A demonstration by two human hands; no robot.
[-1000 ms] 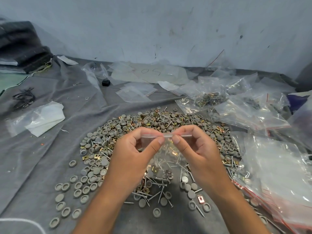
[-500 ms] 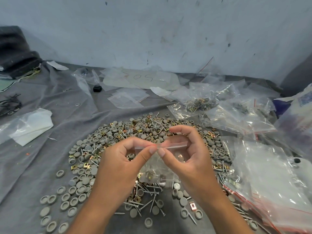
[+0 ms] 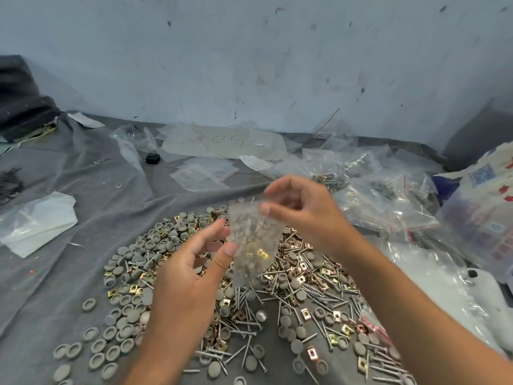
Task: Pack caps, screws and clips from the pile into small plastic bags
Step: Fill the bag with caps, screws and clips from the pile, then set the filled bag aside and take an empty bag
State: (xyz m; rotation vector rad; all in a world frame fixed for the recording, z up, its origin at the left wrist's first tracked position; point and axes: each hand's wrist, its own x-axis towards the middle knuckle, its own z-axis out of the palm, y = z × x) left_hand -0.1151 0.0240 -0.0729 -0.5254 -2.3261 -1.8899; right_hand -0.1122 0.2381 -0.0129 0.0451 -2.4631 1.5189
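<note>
Nearest us, a scattered pile of round grey plastic caps, silver screws and brass-coloured square clips (image 3: 277, 309) covers the wrinkled grey cloth (image 3: 55, 287) that dresses the work surface. Above the pile our left hand (image 3: 191, 273) hangs with fingers loosely spread, its thumb tip just beside the small clear plastic bag (image 3: 254, 240); we cannot tell whether it touches. Our right hand (image 3: 302, 215) pinches that bag's upper corner between thumb and forefinger, so the bag hangs over the pile's middle, blurred, with brass clips glinting inside. To the left lies a folded white plastic sheet (image 3: 39, 220). Farther right sit crumpled clear bags with red seal strips (image 3: 388, 207). Beyond them flat empty clear bags (image 3: 202, 173) lie near a small black block (image 3: 152, 158). A scuffed pale blue wall (image 3: 249, 65) closes the room.
</note>
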